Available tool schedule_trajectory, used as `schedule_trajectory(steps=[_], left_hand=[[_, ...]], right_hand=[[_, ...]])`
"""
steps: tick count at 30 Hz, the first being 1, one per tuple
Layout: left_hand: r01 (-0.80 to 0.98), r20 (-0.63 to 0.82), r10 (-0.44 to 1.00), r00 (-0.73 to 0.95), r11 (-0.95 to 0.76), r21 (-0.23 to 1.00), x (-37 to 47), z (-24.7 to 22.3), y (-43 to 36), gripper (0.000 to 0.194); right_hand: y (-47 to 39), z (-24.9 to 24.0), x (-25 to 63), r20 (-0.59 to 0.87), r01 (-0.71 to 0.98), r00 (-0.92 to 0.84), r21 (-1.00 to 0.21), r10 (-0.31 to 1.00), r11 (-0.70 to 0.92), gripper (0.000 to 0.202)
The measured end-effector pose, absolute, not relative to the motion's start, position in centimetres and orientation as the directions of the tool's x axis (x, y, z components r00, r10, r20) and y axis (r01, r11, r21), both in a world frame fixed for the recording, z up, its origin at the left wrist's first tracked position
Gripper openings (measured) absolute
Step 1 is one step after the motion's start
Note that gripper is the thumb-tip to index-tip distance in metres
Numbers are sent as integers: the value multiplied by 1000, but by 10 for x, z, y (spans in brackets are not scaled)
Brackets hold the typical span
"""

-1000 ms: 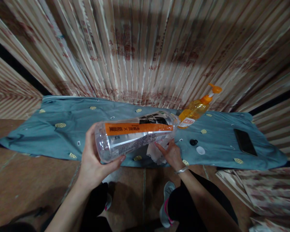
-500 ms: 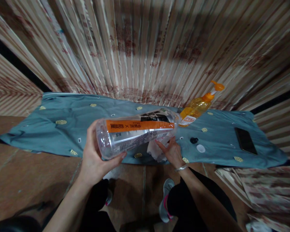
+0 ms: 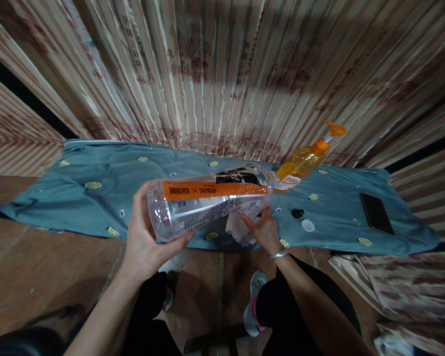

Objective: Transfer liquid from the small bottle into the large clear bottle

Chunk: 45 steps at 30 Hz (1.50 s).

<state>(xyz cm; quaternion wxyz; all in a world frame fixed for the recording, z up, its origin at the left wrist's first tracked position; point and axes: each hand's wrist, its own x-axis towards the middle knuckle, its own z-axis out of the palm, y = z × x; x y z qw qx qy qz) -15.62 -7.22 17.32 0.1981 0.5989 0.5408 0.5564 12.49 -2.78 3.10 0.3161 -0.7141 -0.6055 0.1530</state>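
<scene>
A large clear plastic bottle point(image 3: 211, 198) with an orange and silver label lies sideways in the air over the cloth-covered table. My left hand point(image 3: 143, 237) is wrapped round its base end, thumb along the near side. Under the neck end, my right hand point(image 3: 263, 228) grips a crumpled white tissue point(image 3: 239, 229); part of its fingers is hidden behind the bottle. Beyond the bottle's neck stands a pump bottle point(image 3: 300, 165) of yellow liquid with an orange pump head. To the right of my right hand lie a small black piece point(image 3: 297, 213) and a white round disc point(image 3: 307, 225).
A blue-green cloth point(image 3: 107, 210) with yellow motifs covers the narrow table. Toward its right end lies a dark phone point(image 3: 376, 213). A pleated curtain point(image 3: 215, 74) hangs directly behind the table. My feet rest on the tiled floor point(image 3: 200, 291) below.
The view has shifted very slightly. Both hands, the bottle and the tissue keep nearly the same positions.
</scene>
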Motion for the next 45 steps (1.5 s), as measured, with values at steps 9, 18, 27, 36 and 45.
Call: schedule_trajectory(steps=[9, 18, 27, 36, 45], left_hand=[[391, 458, 867, -197, -359, 848, -157, 173, -73, 84], [412, 462, 866, -190, -357, 838, -159, 172, -73, 85], [383, 466, 865, -184, -374, 845, -158, 171, -72, 86], [405, 471, 863, -181, -371, 836, -158, 171, -73, 85], [412, 467, 863, -194, -361, 837, -157, 174, -72, 84]], right_hand=[[-27, 33, 125, 149, 770, 206, -635, 967, -66, 70], [-25, 34, 126, 128, 725, 221, -685, 967, -75, 56], [-24, 35, 126, 107, 747, 219, -658, 970, -96, 54], [-25, 35, 124, 101, 754, 222, -648, 970, -105, 52], [-26, 32, 126, 125, 774, 196, -629, 973, -75, 58]])
